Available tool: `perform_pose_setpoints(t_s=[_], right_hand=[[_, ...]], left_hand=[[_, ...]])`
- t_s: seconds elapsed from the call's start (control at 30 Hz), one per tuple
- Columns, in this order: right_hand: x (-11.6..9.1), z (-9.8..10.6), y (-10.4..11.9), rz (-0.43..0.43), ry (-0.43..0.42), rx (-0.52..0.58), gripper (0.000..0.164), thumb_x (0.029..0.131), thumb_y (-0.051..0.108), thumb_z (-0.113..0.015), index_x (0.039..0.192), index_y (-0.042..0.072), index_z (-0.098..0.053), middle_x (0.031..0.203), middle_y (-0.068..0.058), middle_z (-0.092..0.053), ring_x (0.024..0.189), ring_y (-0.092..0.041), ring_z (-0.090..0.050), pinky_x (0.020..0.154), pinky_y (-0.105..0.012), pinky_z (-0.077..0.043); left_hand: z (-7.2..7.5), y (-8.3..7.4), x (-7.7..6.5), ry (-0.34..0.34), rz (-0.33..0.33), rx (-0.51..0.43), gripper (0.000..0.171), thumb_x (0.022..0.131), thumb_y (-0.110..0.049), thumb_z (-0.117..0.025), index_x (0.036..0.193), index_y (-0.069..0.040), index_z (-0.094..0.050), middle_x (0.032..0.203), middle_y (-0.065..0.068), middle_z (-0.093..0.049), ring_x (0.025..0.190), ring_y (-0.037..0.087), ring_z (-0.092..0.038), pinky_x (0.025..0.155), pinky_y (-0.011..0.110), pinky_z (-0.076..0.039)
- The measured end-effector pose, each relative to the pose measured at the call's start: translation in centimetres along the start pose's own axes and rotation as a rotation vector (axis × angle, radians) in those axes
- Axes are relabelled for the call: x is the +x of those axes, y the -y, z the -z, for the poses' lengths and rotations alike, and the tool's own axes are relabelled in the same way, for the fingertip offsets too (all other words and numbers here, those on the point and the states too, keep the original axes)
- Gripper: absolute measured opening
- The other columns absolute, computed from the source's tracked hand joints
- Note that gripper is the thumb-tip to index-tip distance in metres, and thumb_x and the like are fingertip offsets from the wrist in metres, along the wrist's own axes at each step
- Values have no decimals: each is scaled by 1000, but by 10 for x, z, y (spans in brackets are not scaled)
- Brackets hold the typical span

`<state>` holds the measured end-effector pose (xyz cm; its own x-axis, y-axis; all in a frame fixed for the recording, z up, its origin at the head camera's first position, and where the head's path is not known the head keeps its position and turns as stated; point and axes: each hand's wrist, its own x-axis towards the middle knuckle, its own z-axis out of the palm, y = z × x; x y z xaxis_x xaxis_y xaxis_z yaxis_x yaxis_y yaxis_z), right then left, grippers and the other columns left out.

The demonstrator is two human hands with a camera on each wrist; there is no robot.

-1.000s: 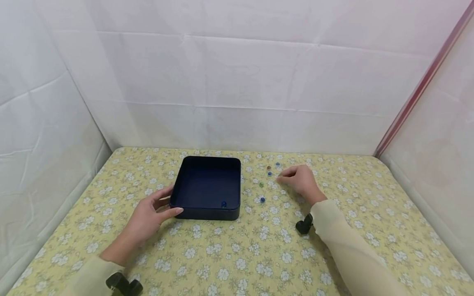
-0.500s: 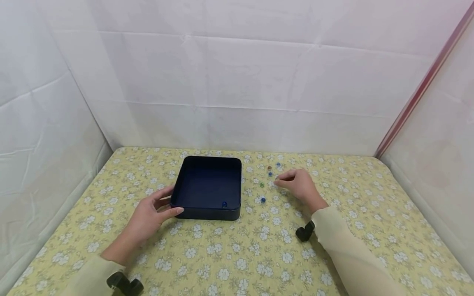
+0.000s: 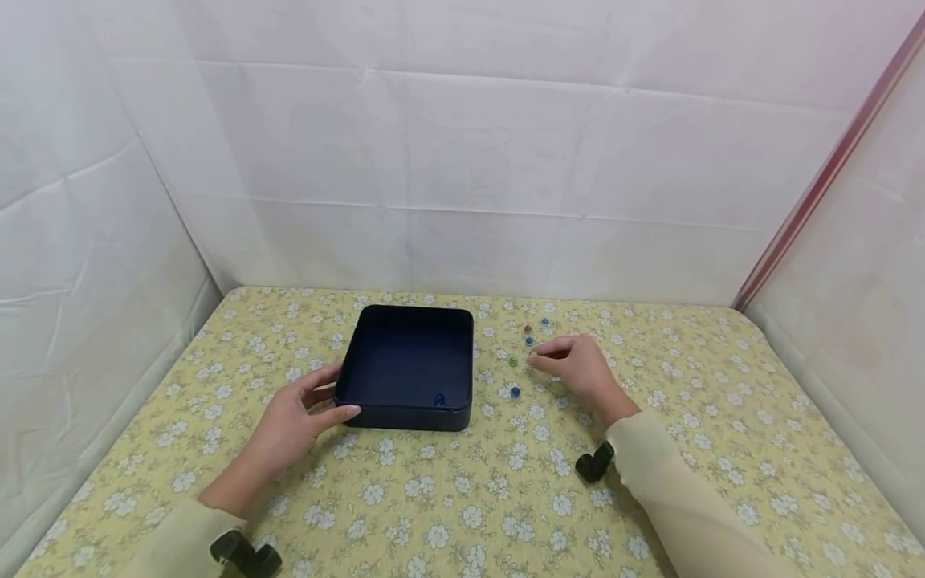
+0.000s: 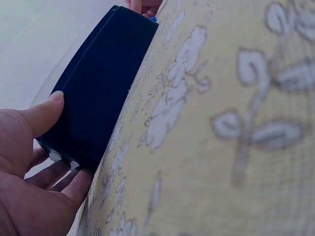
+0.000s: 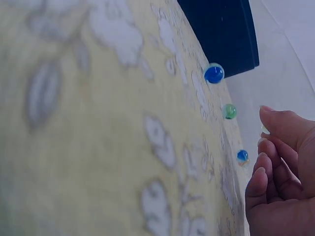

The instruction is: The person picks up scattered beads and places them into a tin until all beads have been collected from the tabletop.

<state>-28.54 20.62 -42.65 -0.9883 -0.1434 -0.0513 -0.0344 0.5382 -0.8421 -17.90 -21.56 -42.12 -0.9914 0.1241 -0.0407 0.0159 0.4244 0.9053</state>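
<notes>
For a tiny pale marble [image 5: 265, 130] like this one, I'd go with a light fingertip pinch and steer clear of the green marble [image 3: 513, 362] nearby so it doesn't get knocked rolling. Right hand [image 3: 578, 368] looks to have the pale one between thumb and index, other fingers curled in, right of the dark tray [image 3: 408, 418], while the left hand [image 3: 291, 416] grips the tray's near left corner.

Marbles [image 5: 214, 74] look glossy & glassy, box [image 3: 412, 418] smooth, tblcloth [image 3: 405, 514] matt.
</notes>
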Motion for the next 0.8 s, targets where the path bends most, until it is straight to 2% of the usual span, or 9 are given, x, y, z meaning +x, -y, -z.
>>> perform_pose_setpoints(t_s=[0.4, 0.8], right_hand=[[-2, -11, 5, 33, 31, 69, 36, 86, 40, -84, 113, 17, -81, 120, -5, -74, 100, -19, -70, 79, -33, -61], [-6, -23, 16, 94, 55, 109, 34, 88, 33, -83, 114, 11, -80, 116, -6, -75, 94, -17, -72, 80, -32, -62]], left_hand=[[0, 6, 2, -13, 14, -5, 86, 90, -44, -78, 161, -19, -36, 164, 15, -38, 142, 38, -50, 97, 31, -59], [0, 4, 1, -14, 13, 2, 84, 91, -42, -78, 160, -18, -38, 164, 14, -37, 141, 38, -51, 97, 30, -59]])
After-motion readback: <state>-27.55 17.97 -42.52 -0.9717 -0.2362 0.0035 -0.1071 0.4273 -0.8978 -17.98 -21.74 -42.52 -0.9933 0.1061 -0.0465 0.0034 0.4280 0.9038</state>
